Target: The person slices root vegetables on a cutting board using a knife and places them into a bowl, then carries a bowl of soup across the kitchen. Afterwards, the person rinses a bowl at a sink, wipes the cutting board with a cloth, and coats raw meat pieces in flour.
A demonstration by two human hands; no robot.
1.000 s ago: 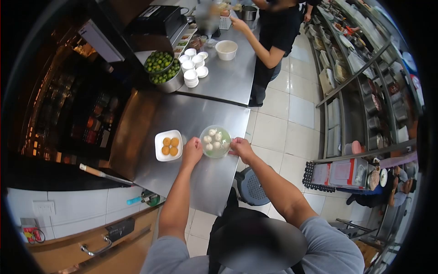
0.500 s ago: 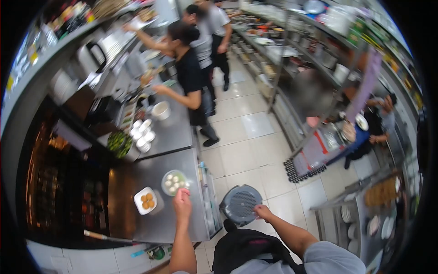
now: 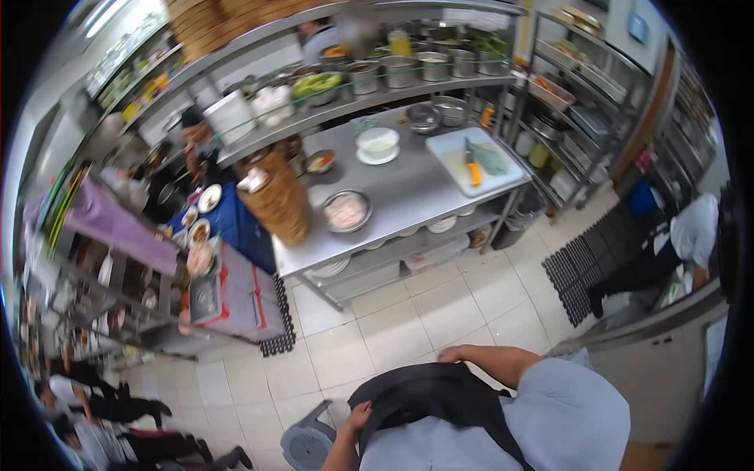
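My left hand (image 3: 360,416) is low in the view at the left edge of the black apron (image 3: 436,392), its fingers curled; whether it grips the cloth is too small to tell. At the apron's upper right edge is my right hand (image 3: 452,355), partly hidden, with its fingers unclear. A grey stool (image 3: 308,447) stands on the floor just left of my left hand. Beyond both hands is a steel table (image 3: 314,253) bearing a metal bowl of pale food (image 3: 347,211), stacked white bowls (image 3: 378,145) and a white cutting board (image 3: 477,161) with an orange-handled knife (image 3: 472,165).
Stacked bamboo steamers (image 3: 275,196) stand at the table's left end, near a blue cloth (image 3: 228,228) with plates. Metal pots (image 3: 401,71) line the shelf above. A person (image 3: 679,243) is at the right; other people (image 3: 94,416) are at the lower left. Black mats lie on the floor.
The view has swung right, away from the counter with the bowl of white balls and the dish of orange pieces. Both my hands have left the bowl and are now near my body.
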